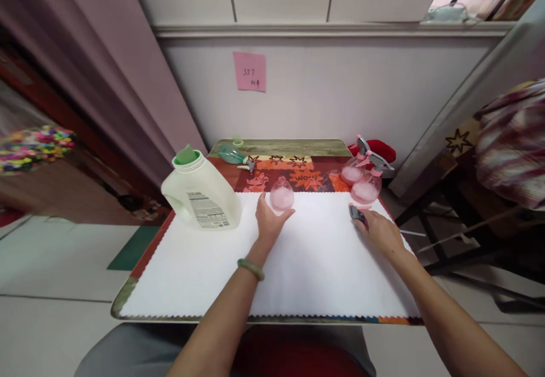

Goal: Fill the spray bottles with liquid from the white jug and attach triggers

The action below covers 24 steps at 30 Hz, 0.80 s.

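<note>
A small clear pink bottle (281,195) with no top on its neck stands upright near the middle of the white mat. My left hand (271,218), with a green bangle on the wrist, curls around its lower part, fingers on the left side and thumb on the right. My right hand (381,232) grips a grey and pink trigger spray head (356,213) close to the mat's right edge. From behind that hand a thin pale tube (412,233) sticks out to the right. Just beyond it stand two pink spray bottles (367,187) with their heads on and whitish contents inside.
A large cream jug (204,195) with a green opening stands at the left. Behind it a greenish clear spray bottle (230,153) lies on its side. The white mat (315,269) covers most of the small table. A dark stool (451,218) is at the right.
</note>
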Tool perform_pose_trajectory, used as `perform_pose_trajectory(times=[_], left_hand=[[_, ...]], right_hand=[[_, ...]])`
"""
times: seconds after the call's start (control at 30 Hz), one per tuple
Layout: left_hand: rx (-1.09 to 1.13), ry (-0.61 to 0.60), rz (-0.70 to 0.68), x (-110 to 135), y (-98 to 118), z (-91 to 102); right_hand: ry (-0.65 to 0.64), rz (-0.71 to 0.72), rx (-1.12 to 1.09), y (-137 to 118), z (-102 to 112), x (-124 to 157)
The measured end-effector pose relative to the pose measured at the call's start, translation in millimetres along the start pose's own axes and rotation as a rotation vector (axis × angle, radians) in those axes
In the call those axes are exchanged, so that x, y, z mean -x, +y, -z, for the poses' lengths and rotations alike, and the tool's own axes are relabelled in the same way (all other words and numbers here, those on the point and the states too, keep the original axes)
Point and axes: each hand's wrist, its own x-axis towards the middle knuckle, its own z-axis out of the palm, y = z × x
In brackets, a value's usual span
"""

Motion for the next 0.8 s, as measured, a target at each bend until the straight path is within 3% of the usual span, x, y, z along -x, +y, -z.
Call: perform_pose_trajectory(times=[0.17, 0.3, 0.4, 0.53, 0.63, 0.7, 0.8], left_hand=[[-0.037, 0.029, 0.143, -16.4, 9.6, -28.1], [0.031, 0.036, 0.242, -17.5, 17.2, -25.4], [0.163, 0.004, 0.262, -4.5, 23.4, -4.2], [0.394, -0.066, 0.215, 34.0, 34.7, 43.2], [0.547, -0.181, 0.182, 67.1, 44.2, 80.8], [0.677, -0.227, 0.177, 85.9, 49.1, 100.7], [0.947, -0.262, 0.201, 106.1, 53.1, 121.3]], right_hand=[[0.015, 0.103, 0.027, 15.5, -13.1, 10.7], [0.051, 0.055, -0.174, 18.8, -14.0, 11.5], [0.106, -0.038, -0.339, 10.4, -6.8, 10.9], [0.159, -0.05, -0.598, -16.5, 20.1, 5.8], [0.254, -0.033, -0.965, -53.7, 57.6, -5.6], [0.338, -0.057, -1.568, -86.4, 88.6, -13.6], [0.319, 0.034, -1.964, -138.6, 133.6, -19.9]])
